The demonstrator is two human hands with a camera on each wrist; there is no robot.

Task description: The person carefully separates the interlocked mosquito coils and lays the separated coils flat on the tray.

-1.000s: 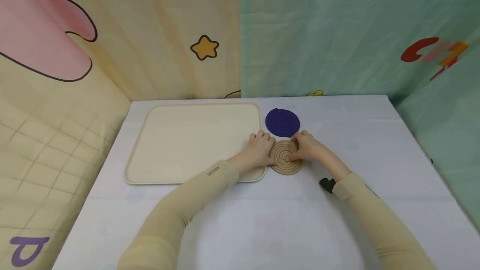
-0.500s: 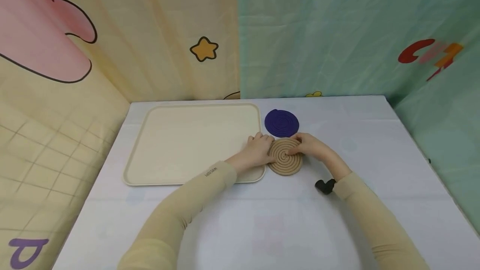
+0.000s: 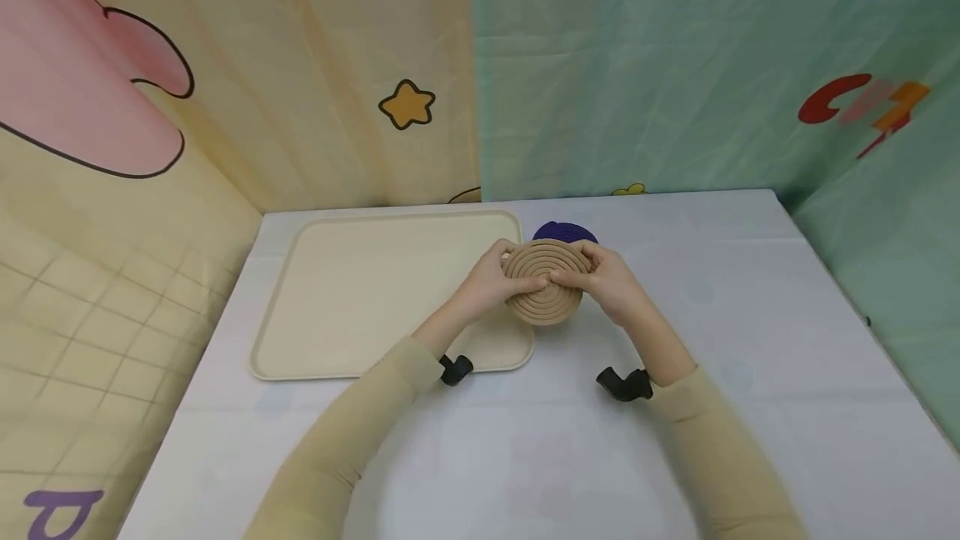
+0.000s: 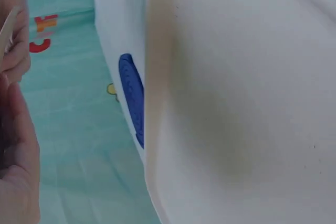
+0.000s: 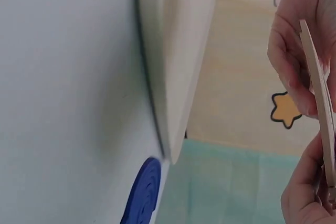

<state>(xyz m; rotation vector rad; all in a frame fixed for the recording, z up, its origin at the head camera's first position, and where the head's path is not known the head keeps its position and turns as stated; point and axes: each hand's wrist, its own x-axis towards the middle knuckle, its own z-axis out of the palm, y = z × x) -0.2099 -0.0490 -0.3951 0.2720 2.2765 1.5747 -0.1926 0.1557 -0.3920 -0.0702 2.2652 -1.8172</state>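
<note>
Both hands hold a flat, round tan spiral disc, shaped like a coaster [image 3: 545, 307], up above the table beside the tray's right edge. My left hand [image 3: 486, 280] pinches its left side, thumb across the face and fingers behind. From the right, my right hand [image 3: 613, 286] pinches it likewise, the two thumbs nearly meeting at the centre. Seen edge-on in the right wrist view, the disc [image 5: 321, 108] is thin and slightly bowed. A purple spiral disc [image 3: 564, 231] lies on the table behind, partly covered by the tan one in the head view.
A cream rectangular tray [image 3: 360, 298] lies on the left half of the white-covered table [image 3: 525, 448]. Dark wrist-camera mounts [image 3: 626, 384] stick out below both wrists. Printed curtains [image 3: 637, 65] close off the back and sides.
The tan disc has come up off the table and shifted left toward the tray, tilting toward the head camera. My left hand has moved from resting at its edge to pinching it.
</note>
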